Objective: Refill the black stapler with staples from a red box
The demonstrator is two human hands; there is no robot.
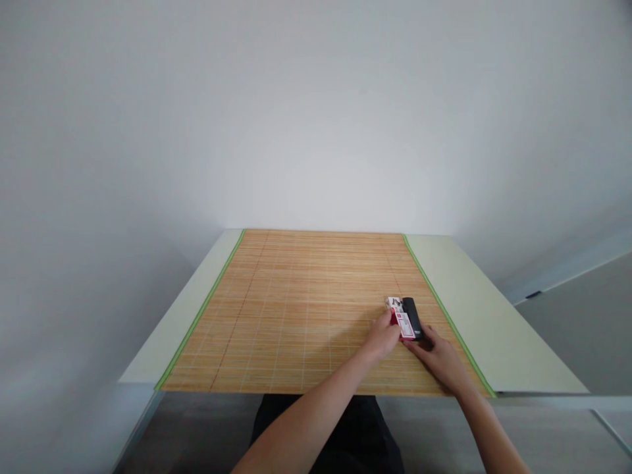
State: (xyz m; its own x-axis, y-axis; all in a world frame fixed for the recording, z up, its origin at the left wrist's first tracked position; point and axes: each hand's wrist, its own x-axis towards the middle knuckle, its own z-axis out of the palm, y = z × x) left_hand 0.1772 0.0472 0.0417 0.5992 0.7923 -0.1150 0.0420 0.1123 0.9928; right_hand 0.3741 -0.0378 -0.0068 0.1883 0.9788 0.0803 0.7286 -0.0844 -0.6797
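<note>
Both hands on the small box (405, 318): red-white label face, black right side. Left hand (384, 337) fingertips pinch its near-left edge; right hand (441, 359) fingers touch its near-right end; can't tell if that one is actually closed on it. Box lies flat on the bamboo mat (296, 309), right side, close to the green trim. Mat covers the pale table (474, 309). White wall (316, 112) at far side.

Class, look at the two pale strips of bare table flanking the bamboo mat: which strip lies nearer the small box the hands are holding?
The right-hand strip: the red-and-white box sits near the mat's right green edge, far from the left strip.
</note>
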